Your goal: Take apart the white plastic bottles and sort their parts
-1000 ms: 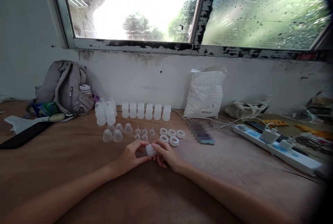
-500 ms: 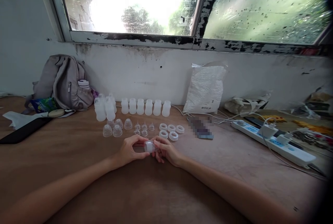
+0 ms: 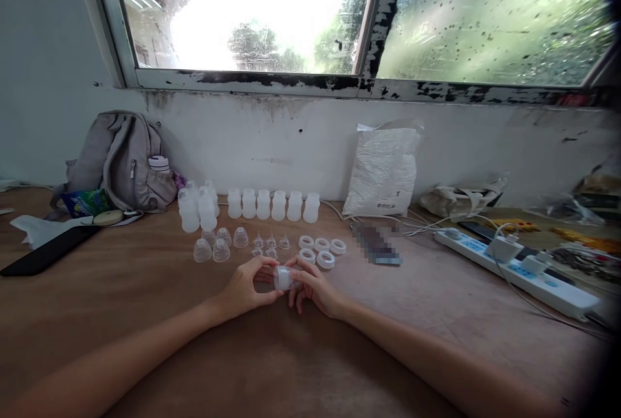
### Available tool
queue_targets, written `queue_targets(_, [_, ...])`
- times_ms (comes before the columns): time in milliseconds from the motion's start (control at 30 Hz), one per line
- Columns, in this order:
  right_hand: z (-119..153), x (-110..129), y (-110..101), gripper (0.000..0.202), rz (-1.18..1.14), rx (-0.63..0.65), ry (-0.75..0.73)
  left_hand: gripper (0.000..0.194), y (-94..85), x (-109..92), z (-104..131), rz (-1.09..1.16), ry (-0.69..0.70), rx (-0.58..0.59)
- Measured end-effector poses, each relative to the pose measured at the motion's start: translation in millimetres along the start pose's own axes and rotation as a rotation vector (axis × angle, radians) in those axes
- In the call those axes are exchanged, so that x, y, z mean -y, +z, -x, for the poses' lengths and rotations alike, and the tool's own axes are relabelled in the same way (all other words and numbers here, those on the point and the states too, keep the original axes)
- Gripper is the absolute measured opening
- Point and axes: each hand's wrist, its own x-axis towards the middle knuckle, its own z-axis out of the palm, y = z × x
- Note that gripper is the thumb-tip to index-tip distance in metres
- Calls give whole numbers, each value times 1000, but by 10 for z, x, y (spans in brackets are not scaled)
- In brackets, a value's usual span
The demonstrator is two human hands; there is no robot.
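Note:
Between both hands is a small translucent ring-and-cap piece [image 3: 283, 278], held just above the tabletop. My left hand [image 3: 250, 285] grips its left side between thumb and fingers. On its right side, my right hand [image 3: 314, 287] pinches it, with the lower fingers curled beneath. Just beyond the hands lie several clear nipples [image 3: 270, 241], with several white rings [image 3: 325, 259] to their right. Several clear domed caps [image 3: 221, 250] stand to the left. Behind them is a row of frosted bottles [image 3: 278, 205], and a cluster of bottles topped with caps [image 3: 207, 208] is at the left.
A grey backpack [image 3: 130, 162] and a black flat object [image 3: 48, 251] are at the left. Against the wall leans a white plastic bag [image 3: 382, 171]. A blurred-out phone-like item [image 3: 385, 260] and a power strip [image 3: 517, 270] with cables lie to the right.
The whole view has shifted slightly, so the items appear a little lower. Both hands still hold the piece, with only slight finger movement.

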Motion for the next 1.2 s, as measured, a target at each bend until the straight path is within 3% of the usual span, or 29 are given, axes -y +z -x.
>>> queue_targets(200, [26, 13, 29, 32, 214, 64, -3, 26, -61, 5, 53, -187, 2, 57])
queue_targets(367, [25, 48, 28, 31, 153, 141, 45, 24, -64, 40, 62, -207, 40, 64])
queue_targets(733, [8, 67, 15, 31, 105, 175, 79, 30, -49, 91, 55, -178, 157, -8])
queue_targets(800, [7, 60, 16, 31, 107, 144, 67, 30, -46, 67, 46, -179, 135, -6])
queue_targets(900, [0, 37, 22, 34, 107, -6, -1, 34, -47, 23, 9, -189, 47, -69])
queue_targets(1000, [-13, 7, 23, 40, 119, -120, -25, 21, -54, 10, -20, -256, 18, -103])
queue_targets(1067, [-19, -7, 22, 43, 158, -114, -7, 15, -56, 19, -21, -319, 70, -16])
queue_targets(1133, [-21, -11, 22, 43, 206, -87, 0, 20, -52, 28, -10, -353, 112, 57])
queue_targets(1200, [-23, -9, 25, 46, 250, -72, -11, 21, -40, 23, 1, -361, 111, 57])
